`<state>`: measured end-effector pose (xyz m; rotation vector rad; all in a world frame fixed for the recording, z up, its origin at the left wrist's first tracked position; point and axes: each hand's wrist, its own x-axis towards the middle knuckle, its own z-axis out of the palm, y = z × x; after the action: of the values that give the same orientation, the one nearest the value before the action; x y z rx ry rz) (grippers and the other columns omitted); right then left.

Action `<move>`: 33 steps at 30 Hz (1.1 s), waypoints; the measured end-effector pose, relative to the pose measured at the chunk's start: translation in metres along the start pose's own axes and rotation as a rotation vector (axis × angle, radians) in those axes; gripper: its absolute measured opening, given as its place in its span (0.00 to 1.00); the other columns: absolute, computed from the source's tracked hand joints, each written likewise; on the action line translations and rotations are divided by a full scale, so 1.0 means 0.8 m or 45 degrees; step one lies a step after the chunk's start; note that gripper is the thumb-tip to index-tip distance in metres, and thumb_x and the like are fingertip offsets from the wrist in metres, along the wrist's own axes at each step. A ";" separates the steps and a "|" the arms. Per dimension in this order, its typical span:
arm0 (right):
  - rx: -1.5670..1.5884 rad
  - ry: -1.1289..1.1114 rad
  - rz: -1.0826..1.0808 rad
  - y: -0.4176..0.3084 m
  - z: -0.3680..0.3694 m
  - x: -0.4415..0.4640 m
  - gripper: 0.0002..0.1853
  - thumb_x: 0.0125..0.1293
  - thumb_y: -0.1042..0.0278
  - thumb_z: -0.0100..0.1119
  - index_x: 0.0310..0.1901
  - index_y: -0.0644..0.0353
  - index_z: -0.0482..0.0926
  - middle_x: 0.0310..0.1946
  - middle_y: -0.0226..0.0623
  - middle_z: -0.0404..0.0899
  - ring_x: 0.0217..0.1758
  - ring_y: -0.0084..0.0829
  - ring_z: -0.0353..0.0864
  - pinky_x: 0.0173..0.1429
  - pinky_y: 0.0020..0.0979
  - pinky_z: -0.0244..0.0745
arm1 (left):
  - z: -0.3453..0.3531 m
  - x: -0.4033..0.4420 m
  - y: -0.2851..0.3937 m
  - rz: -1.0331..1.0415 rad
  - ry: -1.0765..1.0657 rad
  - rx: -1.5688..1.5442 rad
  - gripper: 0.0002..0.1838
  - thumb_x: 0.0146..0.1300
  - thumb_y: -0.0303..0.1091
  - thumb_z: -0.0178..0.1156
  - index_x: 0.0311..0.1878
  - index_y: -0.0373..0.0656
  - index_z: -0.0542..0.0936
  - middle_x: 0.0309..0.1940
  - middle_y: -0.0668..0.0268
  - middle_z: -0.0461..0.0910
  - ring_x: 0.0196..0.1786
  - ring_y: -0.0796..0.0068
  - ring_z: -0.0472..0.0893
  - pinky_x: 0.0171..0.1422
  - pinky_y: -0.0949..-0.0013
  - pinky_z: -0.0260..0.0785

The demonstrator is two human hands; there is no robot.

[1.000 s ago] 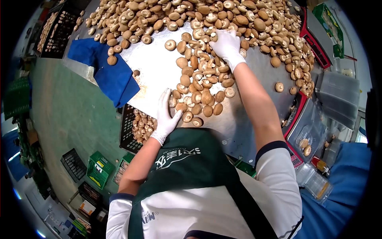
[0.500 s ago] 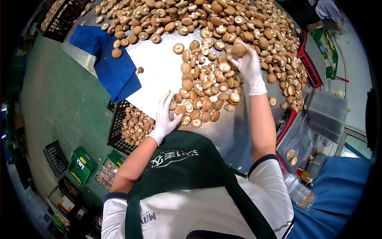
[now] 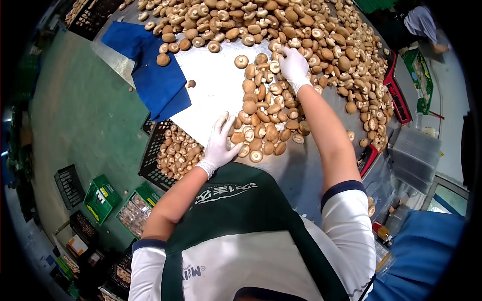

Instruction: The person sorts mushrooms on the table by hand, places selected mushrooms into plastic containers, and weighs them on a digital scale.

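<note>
Many brown mushrooms are heaped across the far side of the metal table. A smaller group of mushrooms lies nearer, on and beside a white sheet. My left hand, in a white glove, rests at the near left edge of that group, fingers spread beside the closest mushrooms. My right hand, gloved too, is at the border between the group and the heap, its fingers bent down among mushrooms; what its fingertips hold, if anything, is hidden.
A blue cloth lies left of the sheet. Below the table edge sits a black crate of mushrooms. Red scales, clear plastic trays and a green crate are on the right. Another person's arm shows at the upper right.
My right hand let go of the large mushroom it held half a second ago and reached back to the heap's edge. My left hand stays by the group. The view has shifted slightly.
</note>
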<state>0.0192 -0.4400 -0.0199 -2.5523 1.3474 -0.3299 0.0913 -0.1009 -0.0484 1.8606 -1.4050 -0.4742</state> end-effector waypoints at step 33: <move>1.090 -0.070 -0.049 -0.079 -0.006 -0.068 0.18 0.68 0.61 0.59 0.55 0.61 0.80 0.45 0.41 0.84 0.48 0.34 0.82 0.54 0.33 0.78 | -0.117 -0.007 0.022 -0.677 0.248 -1.859 0.33 0.69 0.32 0.58 0.75 0.42 0.58 0.63 0.57 0.69 0.64 0.64 0.73 0.68 0.61 0.69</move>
<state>0.0369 -0.3603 -0.0005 -1.8444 0.8602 -0.6655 0.1415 -0.0663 0.0253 0.9137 -0.1322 -1.1322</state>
